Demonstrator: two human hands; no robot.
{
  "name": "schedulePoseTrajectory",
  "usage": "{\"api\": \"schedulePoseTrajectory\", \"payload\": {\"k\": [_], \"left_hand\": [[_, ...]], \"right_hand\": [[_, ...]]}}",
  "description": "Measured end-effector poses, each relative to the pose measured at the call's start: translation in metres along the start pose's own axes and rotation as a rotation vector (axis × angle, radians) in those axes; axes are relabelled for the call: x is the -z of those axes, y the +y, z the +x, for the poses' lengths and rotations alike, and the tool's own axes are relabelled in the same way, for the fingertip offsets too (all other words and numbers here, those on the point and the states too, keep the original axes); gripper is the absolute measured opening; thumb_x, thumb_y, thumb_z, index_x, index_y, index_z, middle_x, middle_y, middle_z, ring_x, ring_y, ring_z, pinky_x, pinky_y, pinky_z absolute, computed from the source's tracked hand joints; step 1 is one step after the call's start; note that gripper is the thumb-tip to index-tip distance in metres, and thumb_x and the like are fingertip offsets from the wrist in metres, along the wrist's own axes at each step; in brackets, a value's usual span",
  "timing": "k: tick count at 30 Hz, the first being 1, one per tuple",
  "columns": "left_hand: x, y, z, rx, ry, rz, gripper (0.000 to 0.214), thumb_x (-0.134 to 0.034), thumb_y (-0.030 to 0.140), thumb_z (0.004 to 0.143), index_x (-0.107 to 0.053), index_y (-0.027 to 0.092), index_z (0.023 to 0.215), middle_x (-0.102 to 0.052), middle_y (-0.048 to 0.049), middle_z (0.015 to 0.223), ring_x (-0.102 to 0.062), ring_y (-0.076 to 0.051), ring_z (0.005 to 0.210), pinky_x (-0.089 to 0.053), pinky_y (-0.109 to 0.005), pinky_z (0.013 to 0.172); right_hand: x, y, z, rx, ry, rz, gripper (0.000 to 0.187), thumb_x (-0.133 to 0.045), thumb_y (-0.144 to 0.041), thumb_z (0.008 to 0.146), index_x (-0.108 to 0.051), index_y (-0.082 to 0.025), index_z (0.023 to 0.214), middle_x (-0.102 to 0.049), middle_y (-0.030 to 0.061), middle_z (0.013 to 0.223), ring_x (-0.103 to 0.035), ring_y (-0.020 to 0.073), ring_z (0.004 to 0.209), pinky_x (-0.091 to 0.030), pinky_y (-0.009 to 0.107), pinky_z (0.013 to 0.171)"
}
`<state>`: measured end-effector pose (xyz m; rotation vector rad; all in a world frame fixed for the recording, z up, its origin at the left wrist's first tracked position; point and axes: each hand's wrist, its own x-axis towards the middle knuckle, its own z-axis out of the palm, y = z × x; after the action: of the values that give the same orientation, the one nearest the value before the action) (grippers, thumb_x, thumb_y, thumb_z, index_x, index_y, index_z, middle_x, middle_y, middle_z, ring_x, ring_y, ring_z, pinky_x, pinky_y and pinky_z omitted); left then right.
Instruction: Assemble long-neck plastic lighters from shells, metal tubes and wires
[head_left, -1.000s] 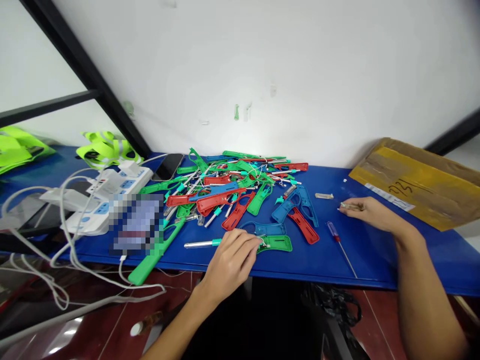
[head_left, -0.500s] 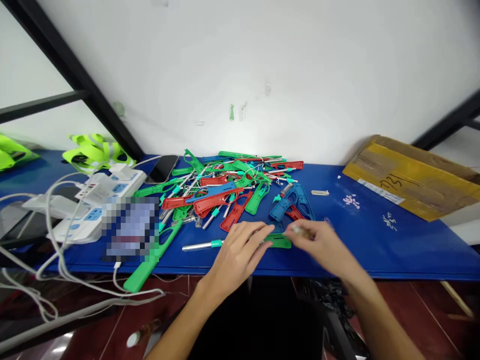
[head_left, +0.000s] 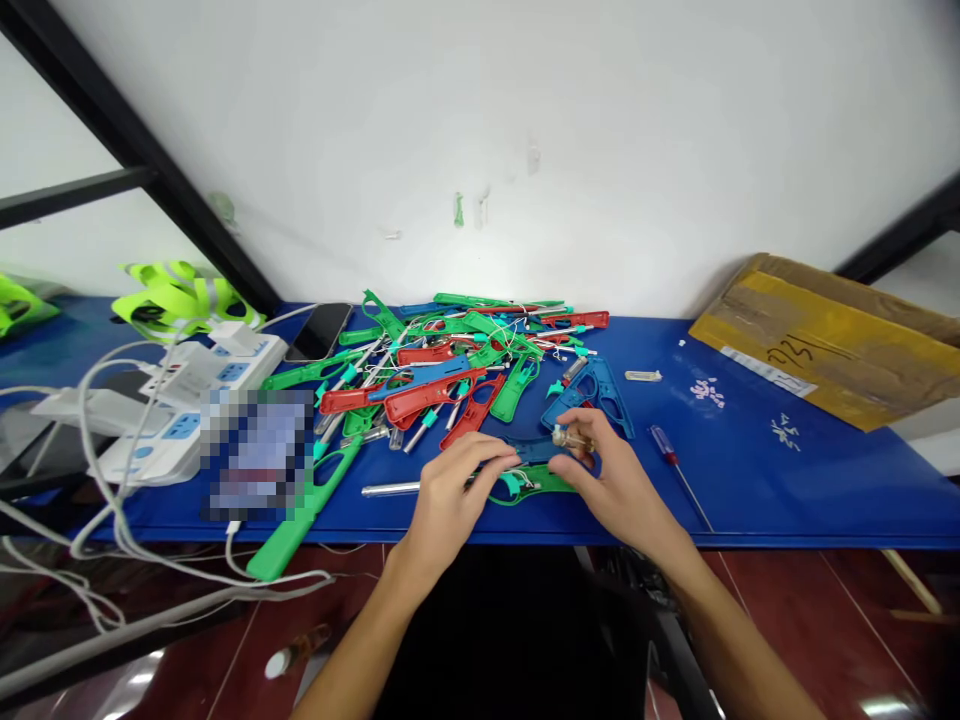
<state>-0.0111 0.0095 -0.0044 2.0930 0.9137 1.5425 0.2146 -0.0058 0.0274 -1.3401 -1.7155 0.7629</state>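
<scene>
My right hand (head_left: 619, 490) pinches a small clear fuel tank with a metal valve end (head_left: 574, 439) between thumb and fingers, just above the table. Beneath it lies a green lighter casing half (head_left: 551, 478) with a white wire and a teal part in it. My left hand (head_left: 454, 490) is closed over the casing's left end, thumb and fingertips together; whatever they grip is hidden. A silver lighter tube (head_left: 390, 489) sticks out to the left from under that hand. Behind the fingertips sits a blue casing half (head_left: 536, 449).
A pile of red, green and blue lighter parts (head_left: 435, 375) spreads behind my hands. A screwdriver (head_left: 679, 475) lies to the right, near small pink pieces (head_left: 705, 392) and a cardboard box (head_left: 825, 345). Leftward are a power strip (head_left: 161, 440), cables and a phone (head_left: 321, 333).
My right hand has turned and moved slightly left, bringing the fuel tank over the casing. The screwdriver it covered now shows. My left hand has shifted a little left, its thumb and fingers now together.
</scene>
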Motion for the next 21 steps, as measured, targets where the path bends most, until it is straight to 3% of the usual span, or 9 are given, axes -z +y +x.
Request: {"api": "schedulePoseTrajectory", "payload": {"k": [3, 6, 7, 11, 15, 18, 21], "left_hand": [[0.001, 0.002, -0.001, 0.093, 0.026, -0.068, 0.009, -0.075, 0.014, 0.103, -0.082, 0.020, 0.102, -0.084, -0.0032, 0.097, -0.080, -0.016, 0.089, -0.063, -0.025, 0.085], [-0.002, 0.004, -0.005, 0.124, 0.036, -0.112, 0.014, -0.073, 0.014, 0.105, -0.084, 0.022, 0.104, -0.086, -0.0035, 0.100, -0.081, -0.017, 0.090, -0.063, -0.026, 0.085], [-0.003, 0.006, -0.007, 0.140, 0.046, -0.120, 0.015, -0.072, 0.014, 0.106, -0.085, 0.022, 0.105, -0.086, -0.0036, 0.101, -0.081, -0.017, 0.091, -0.063, -0.027, 0.085], [-0.008, 0.014, -0.011, 0.246, 0.119, -0.210, 0.012, -0.073, 0.017, 0.105, -0.084, 0.023, 0.103, -0.085, -0.0027, 0.098, -0.081, -0.016, 0.090, -0.063, -0.025, 0.085], [-0.019, 0.024, -0.014, 0.327, 0.207, -0.347, 0.008, -0.075, 0.020, 0.105, -0.080, 0.022, 0.099, -0.084, -0.0025, 0.097, -0.080, -0.015, 0.090, -0.063, -0.024, 0.081], [-0.027, 0.025, -0.016, 0.278, 0.192, -0.306, 0.009, -0.072, 0.016, 0.106, -0.078, 0.022, 0.103, -0.082, -0.0039, 0.103, -0.079, -0.015, 0.097, -0.063, -0.025, 0.088], [-0.031, 0.022, -0.017, 0.223, 0.133, -0.247, 0.011, -0.069, 0.012, 0.107, -0.076, 0.021, 0.106, -0.080, -0.0038, 0.103, -0.077, -0.014, 0.096, -0.061, -0.024, 0.088]], "right_hand": [[-0.003, 0.008, -0.007, 0.224, 0.065, -0.066, 0.014, -0.057, -0.035, 0.112, -0.065, -0.023, 0.113, -0.069, 0.0016, 0.093, -0.064, 0.0165, 0.081, -0.052, 0.029, 0.075], [-0.011, 0.016, -0.013, 0.402, 0.082, -0.089, 0.003, -0.066, -0.025, 0.108, -0.068, -0.025, 0.111, -0.070, -0.0001, 0.090, -0.064, 0.0160, 0.078, -0.052, 0.028, 0.074], [-0.013, 0.018, -0.014, 0.435, 0.103, -0.082, 0.007, -0.068, -0.022, 0.107, -0.069, -0.025, 0.113, -0.072, 0.0002, 0.091, -0.066, 0.0163, 0.079, -0.053, 0.028, 0.074], [-0.020, 0.022, -0.017, 0.523, 0.189, -0.067, 0.031, -0.071, -0.012, 0.103, -0.075, -0.026, 0.131, -0.079, 0.0056, 0.106, -0.073, 0.0202, 0.093, -0.059, 0.033, 0.081], [-0.020, 0.021, -0.020, 0.537, 0.220, -0.043, 0.047, -0.071, -0.009, 0.102, -0.073, -0.029, 0.144, -0.079, 0.0035, 0.097, -0.070, 0.0183, 0.077, -0.058, 0.033, 0.072], [-0.020, 0.020, -0.021, 0.469, 0.223, -0.025, 0.046, -0.068, -0.011, 0.104, -0.072, -0.029, 0.147, -0.078, 0.0013, 0.087, -0.068, 0.0165, 0.069, -0.056, 0.030, 0.065], [-0.020, 0.019, -0.020, 0.500, 0.196, -0.043, 0.041, -0.067, -0.012, 0.105, -0.074, -0.028, 0.142, -0.077, 0.0006, 0.083, -0.068, 0.0161, 0.068, -0.055, 0.030, 0.066]]}}
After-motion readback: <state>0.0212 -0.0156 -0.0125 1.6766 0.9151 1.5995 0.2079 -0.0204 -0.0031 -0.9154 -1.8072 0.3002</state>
